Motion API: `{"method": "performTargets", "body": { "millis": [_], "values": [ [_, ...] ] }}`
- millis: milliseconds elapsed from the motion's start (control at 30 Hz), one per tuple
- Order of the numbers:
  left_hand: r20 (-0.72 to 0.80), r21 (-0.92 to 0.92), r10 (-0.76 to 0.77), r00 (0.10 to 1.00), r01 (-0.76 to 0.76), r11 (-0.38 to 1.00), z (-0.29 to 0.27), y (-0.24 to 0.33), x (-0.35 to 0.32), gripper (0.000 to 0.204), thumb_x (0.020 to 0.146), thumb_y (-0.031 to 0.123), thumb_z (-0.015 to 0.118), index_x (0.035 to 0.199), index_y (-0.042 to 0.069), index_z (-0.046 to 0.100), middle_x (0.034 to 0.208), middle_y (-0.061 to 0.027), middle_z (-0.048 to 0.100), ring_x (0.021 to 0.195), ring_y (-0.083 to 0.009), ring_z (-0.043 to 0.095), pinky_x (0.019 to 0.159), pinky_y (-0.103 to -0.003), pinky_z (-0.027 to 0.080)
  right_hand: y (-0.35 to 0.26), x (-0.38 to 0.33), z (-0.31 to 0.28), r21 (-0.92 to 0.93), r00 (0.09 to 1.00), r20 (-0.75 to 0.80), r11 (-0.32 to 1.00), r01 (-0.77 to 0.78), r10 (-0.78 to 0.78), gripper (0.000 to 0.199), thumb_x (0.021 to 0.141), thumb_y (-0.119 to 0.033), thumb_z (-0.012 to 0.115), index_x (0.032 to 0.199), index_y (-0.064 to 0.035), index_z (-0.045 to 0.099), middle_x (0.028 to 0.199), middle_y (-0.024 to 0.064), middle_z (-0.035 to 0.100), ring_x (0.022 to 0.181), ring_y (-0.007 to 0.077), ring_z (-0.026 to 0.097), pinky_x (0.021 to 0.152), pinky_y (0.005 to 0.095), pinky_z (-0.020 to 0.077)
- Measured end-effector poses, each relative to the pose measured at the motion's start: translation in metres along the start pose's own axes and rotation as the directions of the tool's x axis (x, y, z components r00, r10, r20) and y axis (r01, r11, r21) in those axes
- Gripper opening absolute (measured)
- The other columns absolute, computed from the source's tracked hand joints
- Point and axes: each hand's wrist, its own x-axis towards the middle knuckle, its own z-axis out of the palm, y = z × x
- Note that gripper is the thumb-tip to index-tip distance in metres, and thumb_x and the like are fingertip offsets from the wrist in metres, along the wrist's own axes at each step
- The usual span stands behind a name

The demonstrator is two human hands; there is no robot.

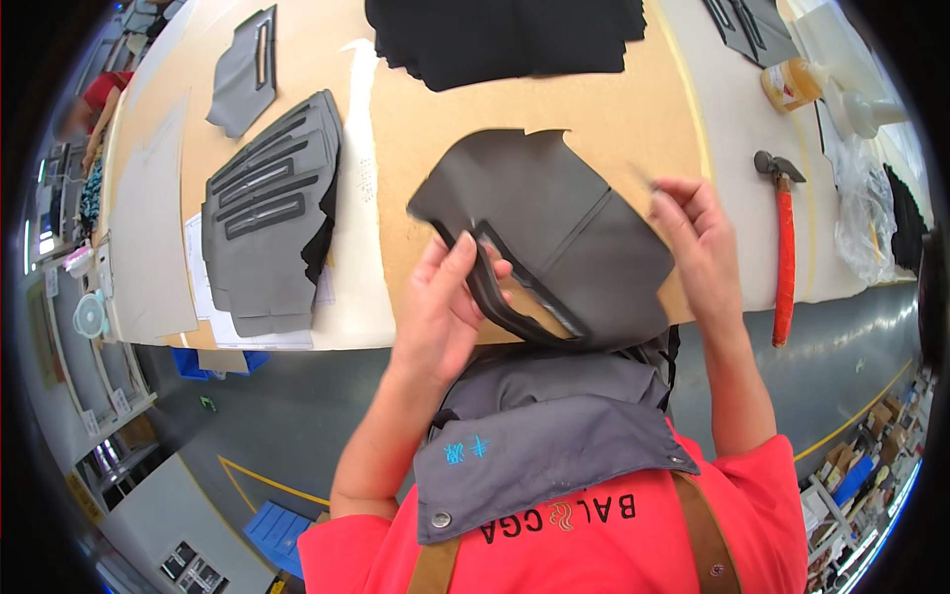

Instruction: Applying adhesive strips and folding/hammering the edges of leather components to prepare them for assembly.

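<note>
A dark grey leather-like panel [534,188] with a long slot-shaped opening is raised at the near edge of the table. My left hand [445,297] is closed on the strip beside that slot, thumb on top and fingertips showing through the opening. To the right of the panel, my right hand [698,238] is pinched closed. Something thin and blurred pokes from its fingertips, too smeared to name. Right of that hand lies a hammer [785,238] with a red handle. On the left rests a pile of similar grey panels [267,218] with slots edged in black.
Another grey panel [244,74] lies at the far left of the table [396,119]. A black stack of material [505,40] sits at the far middle. At the right are a bottle of yellowish liquid [792,85] and a clear plastic bag [866,233]. Another person's red sleeve [104,89] shows far left.
</note>
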Motion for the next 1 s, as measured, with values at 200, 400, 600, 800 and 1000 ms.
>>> {"method": "performTargets", "body": {
  "millis": [200,400,600,800,1000],
  "values": [
    [0.048,0.526,-0.166,0.985,0.117,0.842,0.002,0.094,0.067,0.015,0.103,0.024,0.071,0.106,0.011,0.067,0.091,0.002,0.067,0.078,-0.0054,0.065,0.052,-0.018,0.052,-0.01,0.035,-0.036,-0.81,0.789,-0.023,0.474,0.345,-0.613,0.045,0.098,-0.033,0.074,0.13,-0.0031,0.064,0.131,0.0145,0.065,0.124,0.0297,0.057,0.108,0.0401,0.0425],
    [0.192,0.906,-0.44,0.878,0.014,0.422,0.059,0.127,0.119,0.016,0.097,0.023,0.079,0.095,0.008,0.076,0.084,0.0044,0.07,0.077,-0.0027,0.062,0.07,-0.019,0.05,-0.034,0.047,-0.002,-0.255,0.902,0.157,0.866,0.431,-0.403,0.059,0.094,-0.033,0.08,0.139,-0.0023,0.059,0.133,0.0131,0.065,0.124,0.0265,0.06,0.107,0.0392,0.0446],
    [0.198,0.909,-0.469,0.861,0.017,0.415,0.066,0.084,0.148,0.024,0.09,0.027,0.086,0.102,0.006,0.08,0.094,-0.0001,0.076,0.085,-0.0085,0.067,0.081,-0.023,0.05,-0.001,0.054,0.011,-0.041,0.977,0.18,0.992,0.122,-0.112,0.04,0.095,-0.01,0.075,0.131,-0.0014,0.061,0.109,0.0103,0.069,0.097,0.0183,0.067,0.077,0.033,0.0546],
    [0.193,0.912,-0.487,0.852,0.027,0.408,0.052,0.079,0.154,0.019,0.096,0.022,0.079,0.104,0.004,0.077,0.095,0.0007,0.075,0.089,-0.006,0.066,0.084,-0.022,0.052,-0.014,0.032,0.036,-0.398,0.741,0.064,0.664,0.633,-0.669,0.021,0.087,-0.005,0.08,0.105,-0.0029,0.068,0.09,0.0097,0.066,0.077,0.0267,0.066,0.07,0.0369,0.0535],
    [0.243,0.857,-0.53,0.812,0.077,0.51,0.053,0.074,0.152,0.022,0.097,0.02,0.078,0.11,0.002,0.075,0.099,-0.0008,0.076,0.09,-0.0069,0.067,0.084,-0.023,0.052,0.0,0.04,0.047,-0.336,0.783,0.152,0.713,0.615,-0.604,0.019,0.085,-0.004,0.082,0.098,-0.0029,0.068,0.09,0.0091,0.065,0.077,0.0255,0.067,0.067,0.0376,0.0545]
  ]
}}
